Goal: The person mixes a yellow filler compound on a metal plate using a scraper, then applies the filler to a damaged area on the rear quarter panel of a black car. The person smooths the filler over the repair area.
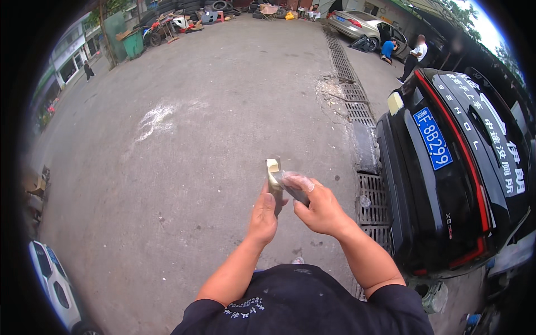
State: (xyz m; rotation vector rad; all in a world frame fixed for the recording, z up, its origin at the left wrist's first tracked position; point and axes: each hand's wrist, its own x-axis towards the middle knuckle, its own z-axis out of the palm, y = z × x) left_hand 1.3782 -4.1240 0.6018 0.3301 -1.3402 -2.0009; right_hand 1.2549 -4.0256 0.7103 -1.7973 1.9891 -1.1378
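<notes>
In the middle of the view, my left hand (262, 215) is closed on an upright, narrow dark-grey spreader (277, 196) with cream paste (272, 167) on its upper part. My right hand (318, 209), just to the right, grips a second grey blade (297, 188), angled against the paste. Something clear and thin, like plastic film, covers its index finger. My fingers partly hide both tools.
A black car's rear (432, 195), with a cream patch (395, 103) at its corner, stands right beside metal drain grates (371, 190). Two people (413, 58) are near a silver car (357, 28). A white car (56, 279) is at lower left. Tyres and clutter (212, 14) line the back.
</notes>
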